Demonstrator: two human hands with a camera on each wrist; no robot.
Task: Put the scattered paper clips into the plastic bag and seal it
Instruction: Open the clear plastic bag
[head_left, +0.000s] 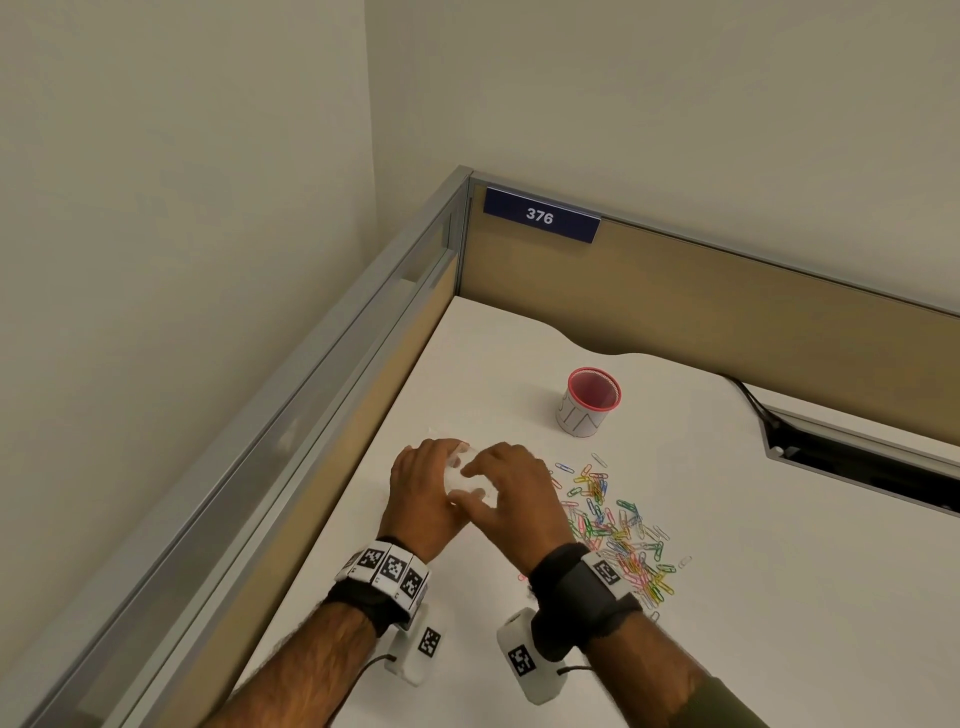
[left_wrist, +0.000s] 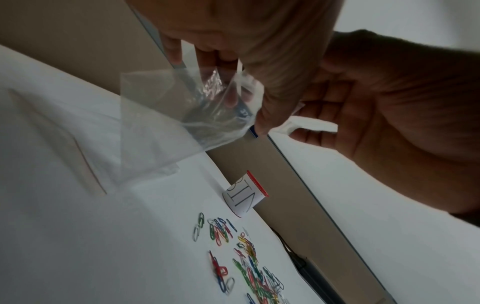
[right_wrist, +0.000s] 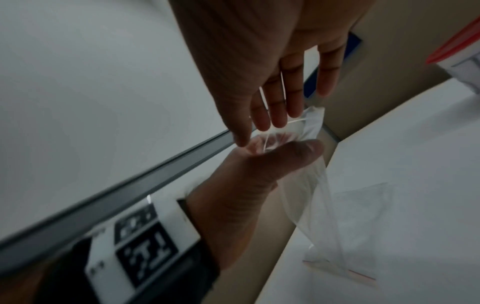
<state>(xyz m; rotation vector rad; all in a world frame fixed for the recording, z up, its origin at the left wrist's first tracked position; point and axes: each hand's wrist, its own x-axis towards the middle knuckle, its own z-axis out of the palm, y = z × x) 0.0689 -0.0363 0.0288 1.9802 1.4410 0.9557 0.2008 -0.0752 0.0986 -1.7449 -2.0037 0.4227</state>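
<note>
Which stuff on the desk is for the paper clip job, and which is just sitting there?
For the job:
- clear plastic bag, held by the left hand and right hand
- pile of colourful paper clips on the white desk

Just sitting there:
- red-rimmed white cup
- blue sign reading 376

Both hands are meeting over the near left part of the desk (head_left: 779, 597), the left hand (head_left: 423, 486) just left of the right hand (head_left: 511, 496), with the plastic bag (head_left: 462, 475) sitting between them and hanging down toward the desktop. The paper clips (head_left: 618, 530) are lying scattered on the desk just right of the right hand. The cup (head_left: 589, 402) is standing upright behind the clips, nearer the partition (head_left: 727, 306) that is running along the back.
</note>
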